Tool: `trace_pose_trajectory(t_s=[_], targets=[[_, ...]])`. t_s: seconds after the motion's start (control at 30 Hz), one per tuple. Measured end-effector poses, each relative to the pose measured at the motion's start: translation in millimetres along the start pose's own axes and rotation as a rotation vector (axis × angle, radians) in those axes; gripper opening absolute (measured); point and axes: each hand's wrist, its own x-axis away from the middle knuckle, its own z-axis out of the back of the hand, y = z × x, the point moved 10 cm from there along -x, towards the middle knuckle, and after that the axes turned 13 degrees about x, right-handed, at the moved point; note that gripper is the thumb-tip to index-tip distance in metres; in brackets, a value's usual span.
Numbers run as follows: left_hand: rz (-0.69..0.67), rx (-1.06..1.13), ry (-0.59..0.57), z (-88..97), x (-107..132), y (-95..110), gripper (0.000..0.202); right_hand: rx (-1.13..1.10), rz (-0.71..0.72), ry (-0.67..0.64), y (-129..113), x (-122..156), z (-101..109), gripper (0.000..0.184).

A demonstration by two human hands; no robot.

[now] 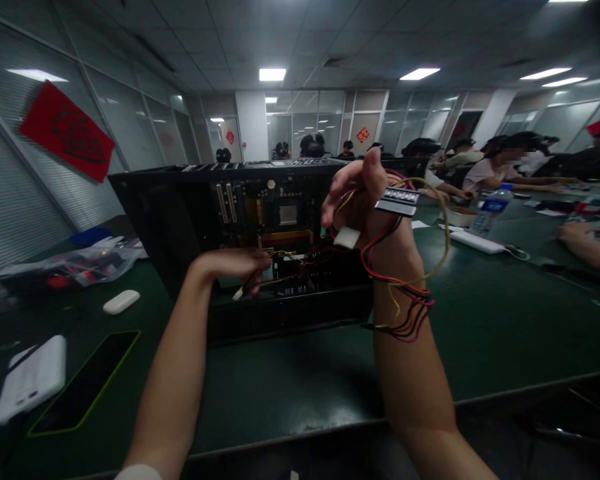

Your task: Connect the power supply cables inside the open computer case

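A black computer case point(290, 308) lies on the green table with its open side toward me, showing a motherboard point(265, 207) inside. My left hand point(237, 265) reaches into the lower part of the case, its fingers closed on thin yellow and dark wires point(275, 283); a small white plug point(237, 293) hangs below it. Raised at the right end of the case, my right hand point(357, 187) is curled around a bundle of power cables point(380, 250). From it hang a white connector point(347, 237) and a flat black connector point(397, 201), with loops drooping over my wrist.
On the left lie a white oval case point(121, 302), a white phone point(33, 377), a dark phone with a green edge point(87, 383) and a plastic bag point(80, 267). A water bottle point(494, 208) and a white power bank point(477, 242) are at right. Several people work beyond.
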Motion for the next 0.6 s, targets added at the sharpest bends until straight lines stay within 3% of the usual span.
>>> trace_pose_trajectory(t_s=[0.13,0.23,0.43,0.53,0.6], targets=[[-0.229,-0.002,0.311,37.1,16.1,32.8,0.028,0.012,0.041,0.036,-13.9,1.3,14.3,0.049],[-0.384,0.028,0.537,60.5,36.1,54.4,0.030,0.103,-0.007,0.006,-10.6,1.0,17.2,0.050],[-0.675,0.006,0.774,67.5,56.8,86.0,0.034,0.122,-0.035,-0.022,-3.6,0.1,16.7,0.048],[-0.712,-0.052,0.908,73.6,61.8,89.4,0.033,0.103,-0.023,-0.072,-3.3,2.5,16.0,0.049],[-0.711,-0.072,0.968,78.8,64.1,87.8,0.031,0.151,-0.054,-0.193,1.4,7.0,6.9,0.047]])
